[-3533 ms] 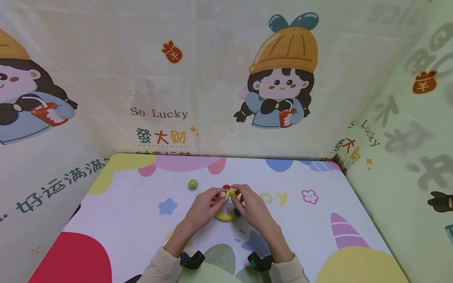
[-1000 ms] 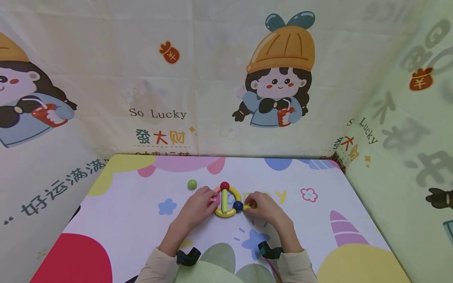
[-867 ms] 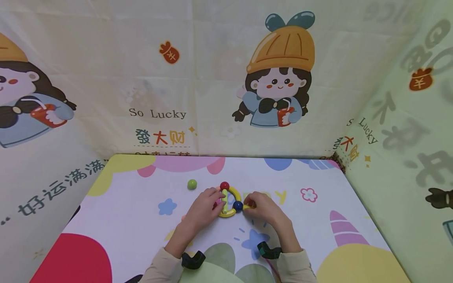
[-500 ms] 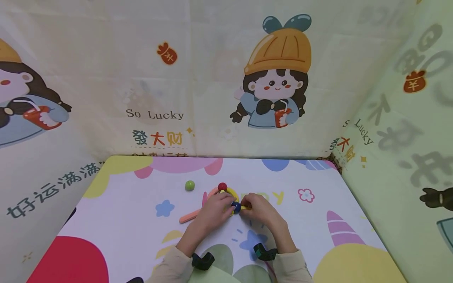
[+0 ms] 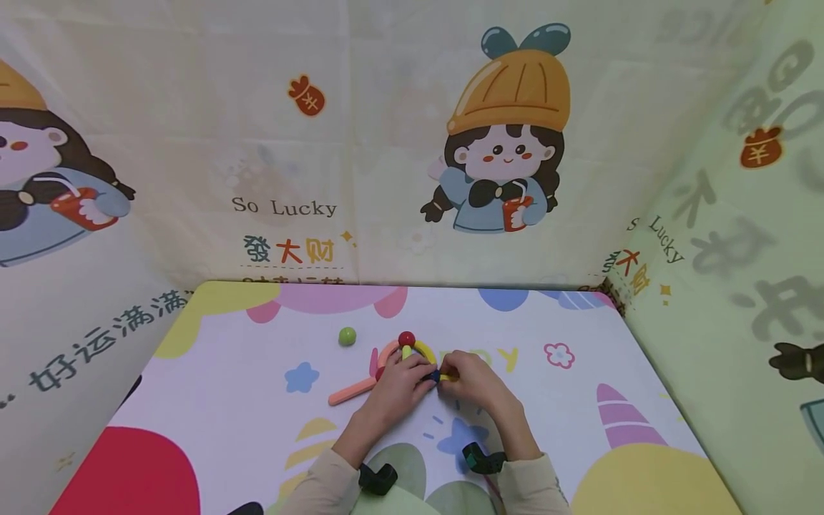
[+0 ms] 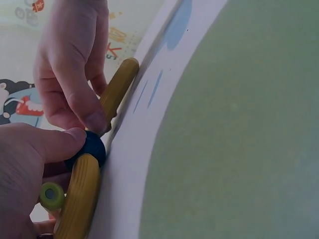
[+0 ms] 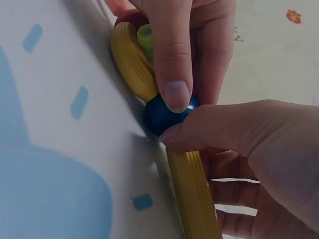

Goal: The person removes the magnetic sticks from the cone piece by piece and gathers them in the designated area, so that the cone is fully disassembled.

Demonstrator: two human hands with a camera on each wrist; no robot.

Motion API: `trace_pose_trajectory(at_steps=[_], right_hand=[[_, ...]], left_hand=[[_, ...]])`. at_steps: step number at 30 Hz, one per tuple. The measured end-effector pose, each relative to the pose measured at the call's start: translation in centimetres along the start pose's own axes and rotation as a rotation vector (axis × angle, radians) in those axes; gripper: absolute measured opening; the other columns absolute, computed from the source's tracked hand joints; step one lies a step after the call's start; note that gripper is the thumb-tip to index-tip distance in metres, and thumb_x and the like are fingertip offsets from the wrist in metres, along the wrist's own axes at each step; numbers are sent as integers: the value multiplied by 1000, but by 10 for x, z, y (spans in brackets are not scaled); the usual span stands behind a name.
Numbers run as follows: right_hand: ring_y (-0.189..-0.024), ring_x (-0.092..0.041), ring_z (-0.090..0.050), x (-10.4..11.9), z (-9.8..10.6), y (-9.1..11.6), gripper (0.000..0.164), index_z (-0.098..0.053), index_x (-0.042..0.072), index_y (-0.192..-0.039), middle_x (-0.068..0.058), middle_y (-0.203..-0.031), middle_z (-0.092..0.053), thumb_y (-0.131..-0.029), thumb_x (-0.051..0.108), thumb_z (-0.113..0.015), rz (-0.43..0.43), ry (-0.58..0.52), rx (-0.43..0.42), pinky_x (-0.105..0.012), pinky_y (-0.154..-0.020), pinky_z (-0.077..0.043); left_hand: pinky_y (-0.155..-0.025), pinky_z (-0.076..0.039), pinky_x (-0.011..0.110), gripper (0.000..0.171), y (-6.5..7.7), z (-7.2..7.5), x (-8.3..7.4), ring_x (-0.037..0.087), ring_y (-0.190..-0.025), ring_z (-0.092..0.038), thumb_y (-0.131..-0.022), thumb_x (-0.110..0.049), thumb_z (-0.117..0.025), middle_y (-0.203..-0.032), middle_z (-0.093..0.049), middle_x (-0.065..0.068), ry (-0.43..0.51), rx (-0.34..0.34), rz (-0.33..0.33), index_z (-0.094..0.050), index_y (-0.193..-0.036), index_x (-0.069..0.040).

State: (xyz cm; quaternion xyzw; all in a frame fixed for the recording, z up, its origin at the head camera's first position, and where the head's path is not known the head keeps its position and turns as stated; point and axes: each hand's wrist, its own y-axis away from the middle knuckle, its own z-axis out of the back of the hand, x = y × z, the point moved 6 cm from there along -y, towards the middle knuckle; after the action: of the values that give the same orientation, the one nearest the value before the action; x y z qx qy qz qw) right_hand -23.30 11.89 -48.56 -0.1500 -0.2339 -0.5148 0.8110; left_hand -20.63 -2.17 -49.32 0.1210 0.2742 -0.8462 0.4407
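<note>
My left hand (image 5: 400, 386) pinches a dark blue ball (image 6: 93, 145), its thumb pressed on top in the left wrist view. The right hand (image 5: 476, 379) grips a straight yellow stick (image 7: 192, 194) at the end that meets this ball; its thumb tip touches the ball. A curved yellow piece (image 7: 129, 62) joins the ball's other side. Beyond the hands, a red ball (image 5: 406, 339) links a yellow arc (image 5: 426, 351), a light green stick (image 5: 406, 352) and a salmon arc (image 5: 386, 352). A salmon stick (image 5: 350, 391) extends left from another red ball (image 5: 380, 373), partly covered by the left hand.
A loose green ball (image 5: 347, 336) lies on the patterned tabletop (image 5: 244, 372), back and left of the hands. Printed cloth walls (image 5: 386, 143) enclose the table at the back and sides. Each wrist wears a black camera (image 5: 378, 479).
My left hand has moved right from the salmon pieces to the blue ball, uncovering the salmon stick. The right hand stays on the yellow stick, beside the ball.
</note>
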Motion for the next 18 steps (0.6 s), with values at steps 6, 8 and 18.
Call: trace_pose_trajectory(at_steps=[6,8,18], right_hand=[[-71,-9,-50,-1,-1,0,11,-68,14,-82,6,-77,-60,-81,13,-78,31,-1,-12,-24,-69,-46],[-70,-10,-50,-1,-1,0,11,-68,14,-82,6,-76,-61,-81,11,-78,42,-4,-16,-24,-68,-46],[-71,-9,-51,-3,0,-2,9,-69,12,-83,5,-77,-62,-81,9,-77,65,-23,-3,-24,-69,-47]], left_hand=[[-116,-37,51,33,1,-3,1,17,-112,-64,-93,-25,-71,-116,-69,1,28,18,31,-72,-123,-13],[-118,-35,48,33,1,-3,1,17,-116,-64,-94,-25,-70,-117,-68,0,36,28,44,-71,-124,-12],[-103,-52,33,35,1,-1,1,16,-115,-61,-95,-26,-70,-120,-66,0,61,38,65,-70,-126,-12]])
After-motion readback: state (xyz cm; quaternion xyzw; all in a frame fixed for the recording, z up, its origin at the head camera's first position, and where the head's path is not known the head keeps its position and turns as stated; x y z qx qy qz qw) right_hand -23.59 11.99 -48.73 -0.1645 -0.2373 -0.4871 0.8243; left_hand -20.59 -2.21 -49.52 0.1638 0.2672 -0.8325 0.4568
